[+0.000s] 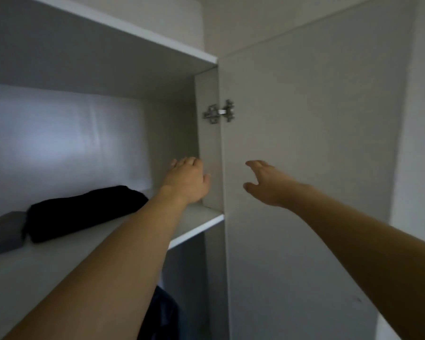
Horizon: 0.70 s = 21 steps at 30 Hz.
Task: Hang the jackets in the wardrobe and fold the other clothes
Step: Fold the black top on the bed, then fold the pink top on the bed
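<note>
I look up into a white wardrobe. On its upper shelf lies a folded black garment, with a folded grey garment to its left. My left hand reaches over the shelf's right end, close to the side panel, fingers loosely curled and holding nothing. My right hand is stretched out in front of the open wardrobe door, fingers spread and empty. Below the shelf, a dark blue garment shows behind my left forearm.
The door swings on a metal hinge at the wardrobe's right side panel. A top board closes the compartment above. A pale wall stands at the far right.
</note>
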Available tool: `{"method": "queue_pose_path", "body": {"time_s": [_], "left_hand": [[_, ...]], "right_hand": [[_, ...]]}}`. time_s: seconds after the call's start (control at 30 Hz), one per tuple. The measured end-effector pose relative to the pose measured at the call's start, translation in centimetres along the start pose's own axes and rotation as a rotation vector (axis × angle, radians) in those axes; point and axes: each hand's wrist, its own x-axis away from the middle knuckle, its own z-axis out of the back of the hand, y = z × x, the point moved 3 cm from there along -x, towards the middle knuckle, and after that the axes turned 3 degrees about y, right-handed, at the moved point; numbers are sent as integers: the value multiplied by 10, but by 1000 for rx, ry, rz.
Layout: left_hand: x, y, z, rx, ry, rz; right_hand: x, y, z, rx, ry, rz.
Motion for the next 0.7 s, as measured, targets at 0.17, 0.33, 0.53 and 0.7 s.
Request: {"method": "queue_pose_path", "body": {"time_s": [0.17,0.33,0.53,0.7], "left_hand": [[24,151,34,76,48,-177],[66,321,61,143,116,-318],[116,505,66,217,23,-519],[139,630,68,285,-26,-604]], "right_hand": [[117,94,82,26,81,-105],[250,207,150,107,99,-261],[376,316,207,173,91,-442],[463,385,246,230,107,-559]]}}
